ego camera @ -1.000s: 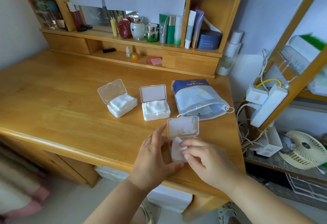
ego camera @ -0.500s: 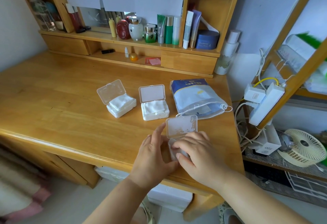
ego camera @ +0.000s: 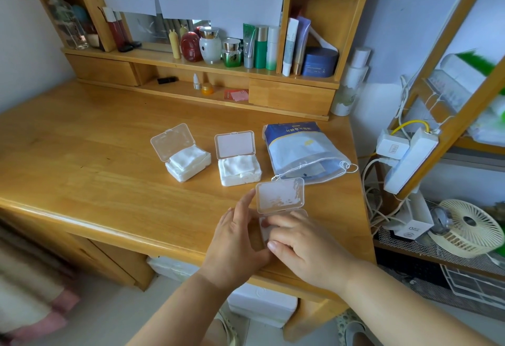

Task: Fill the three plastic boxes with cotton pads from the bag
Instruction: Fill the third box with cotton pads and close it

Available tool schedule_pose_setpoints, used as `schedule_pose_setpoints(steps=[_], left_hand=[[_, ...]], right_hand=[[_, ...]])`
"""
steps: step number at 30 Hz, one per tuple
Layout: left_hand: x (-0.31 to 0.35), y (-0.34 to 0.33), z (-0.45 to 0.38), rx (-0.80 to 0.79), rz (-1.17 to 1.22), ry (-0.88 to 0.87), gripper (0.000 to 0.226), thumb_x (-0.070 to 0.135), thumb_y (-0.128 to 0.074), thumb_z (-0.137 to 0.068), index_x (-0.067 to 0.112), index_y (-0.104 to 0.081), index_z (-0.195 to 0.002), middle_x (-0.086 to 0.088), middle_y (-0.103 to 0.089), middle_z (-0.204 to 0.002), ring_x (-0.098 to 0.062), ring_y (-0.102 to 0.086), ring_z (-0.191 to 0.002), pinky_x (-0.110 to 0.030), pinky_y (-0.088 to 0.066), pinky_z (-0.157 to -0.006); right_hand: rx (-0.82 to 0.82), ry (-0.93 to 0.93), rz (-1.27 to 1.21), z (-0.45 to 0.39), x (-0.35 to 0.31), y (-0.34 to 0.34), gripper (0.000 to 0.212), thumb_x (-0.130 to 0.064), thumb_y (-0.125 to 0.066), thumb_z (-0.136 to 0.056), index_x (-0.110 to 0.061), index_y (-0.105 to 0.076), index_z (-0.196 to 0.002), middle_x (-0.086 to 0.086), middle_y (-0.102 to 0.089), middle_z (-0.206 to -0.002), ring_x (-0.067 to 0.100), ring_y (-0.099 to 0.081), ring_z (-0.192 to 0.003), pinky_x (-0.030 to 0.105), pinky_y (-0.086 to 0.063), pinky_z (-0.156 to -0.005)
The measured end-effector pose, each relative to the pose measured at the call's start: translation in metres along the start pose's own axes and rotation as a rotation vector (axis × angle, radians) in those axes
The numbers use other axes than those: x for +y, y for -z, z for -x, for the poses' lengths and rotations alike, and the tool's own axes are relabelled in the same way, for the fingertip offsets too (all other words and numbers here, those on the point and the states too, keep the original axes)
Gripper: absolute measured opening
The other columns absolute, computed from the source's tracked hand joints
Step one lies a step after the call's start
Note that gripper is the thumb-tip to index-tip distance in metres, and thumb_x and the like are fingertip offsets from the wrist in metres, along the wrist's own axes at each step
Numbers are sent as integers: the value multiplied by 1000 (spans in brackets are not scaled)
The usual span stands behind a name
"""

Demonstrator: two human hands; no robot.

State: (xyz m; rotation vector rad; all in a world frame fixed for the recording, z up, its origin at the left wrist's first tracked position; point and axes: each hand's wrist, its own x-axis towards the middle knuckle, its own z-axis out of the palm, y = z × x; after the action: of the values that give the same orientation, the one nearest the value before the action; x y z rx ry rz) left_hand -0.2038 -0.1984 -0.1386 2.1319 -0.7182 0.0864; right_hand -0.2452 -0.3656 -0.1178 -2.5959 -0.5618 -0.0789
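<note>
The third box (ego camera: 281, 209), at 6 o'clock, is being filled: the right hand (ego camera: 303, 247) presses pads down with curled fingers, the left hand (ego camera: 235, 239), fingers straight, steadies it. Next probably more pads from the bag (ego camera: 300, 151).

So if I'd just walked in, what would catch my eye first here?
Probably the two hands at the desk's near edge: the right hand presses into a small clear box with its lid up, while the left hand steadies its side. Behind them sit two open boxes full of white pads, with a blue and clear bag lying to their right.
</note>
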Motion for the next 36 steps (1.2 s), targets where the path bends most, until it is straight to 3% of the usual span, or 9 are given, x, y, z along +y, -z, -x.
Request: schedule_pose_setpoints(steps=[3,7,11,15,19,27,31,34,36], left_hand=[[0,0,0,-14,16,-8,95,29,-70,-64,14,-22,-145,17,-58,-100,-11,-54,-102,-35,-41,-98],[4,5,8,102,40,-59,75,31,-77,-68,9,-40,-129,10,-53,-109,-8,-51,-108,-14,-38,-95],[4,13,9,99,-254,-427,22,31,-62,-83,12,-63,-93,2,-62,-102,-15,-57,-108,-37,-41,-103],[8,25,0,-96,-585,-446,23,39,-50,-82,22,-66,-84,10,-66,-92,-17,-60,-111,-48,-32,-109],[12,25,-4,-204,-737,-433,29,49,-42,-83,29,-63,-85,12,-62,-93,-15,-57,-113,-43,-28,-113],[16,31,-11,-321,-840,-519,17,46,-62,-79,31,-64,-87,5,-62,-91,-23,-58,-112,-51,-31,-109],[28,34,-14,-372,-965,-525,19,45,-67,-77,31,-65,-89,3,-64,-90,-24,-57,-113,-52,-26,-110],[27,39,-15,-408,-918,-434,21,44,-59,-84,29,-63,-97,5,-63,-104,-22,-44,-129,-48,-1,-115],[25,44,-14,-383,-939,-417,20,46,-61,-81,29,-64,-91,8,-65,-98,-21,-47,-127,-50,-5,-115]], right_hand=[[-12,-20,25,-5,0,0,33,-37,-35,-95,-22,-61,-83,-14,-60,-107,15,-49,-100,35,-39,-93],[-1,-17,-1,-5,-1,1,30,-33,-37,-97,-22,-62,-86,-14,-63,-107,12,-49,-101,31,-37,-94],[47,24,-29,-2,-4,3,22,-29,-46,-96,-21,-66,-94,-12,-66,-109,7,-52,-108,29,-35,-98],[65,36,-14,9,-4,1,32,-34,-41,-95,-22,-70,-96,-12,-59,-117,10,-49,-113,31,-31,-102],[123,-36,-45,21,-4,1,28,-36,-45,-91,-23,-69,-97,-12,-59,-100,5,-51,-99,31,-28,-110],[96,-155,94,23,-1,-4,37,-48,-32,-90,-32,-64,-97,-22,-50,-95,0,-47,-102,34,-11,-116],[148,-182,-67,20,-3,-3,28,-43,-43,-92,-27,-67,-91,-20,-53,-91,-1,-50,-95,29,-18,-112],[352,-258,-263,26,1,2,9,-21,-59,-89,-22,-68,-91,-17,-59,-92,0,-55,-92,19,-39,-95],[484,-342,-287,32,10,9,10,-16,-60,-87,-22,-68,-91,-17,-61,-95,-2,-56,-95,11,-42,-84]])
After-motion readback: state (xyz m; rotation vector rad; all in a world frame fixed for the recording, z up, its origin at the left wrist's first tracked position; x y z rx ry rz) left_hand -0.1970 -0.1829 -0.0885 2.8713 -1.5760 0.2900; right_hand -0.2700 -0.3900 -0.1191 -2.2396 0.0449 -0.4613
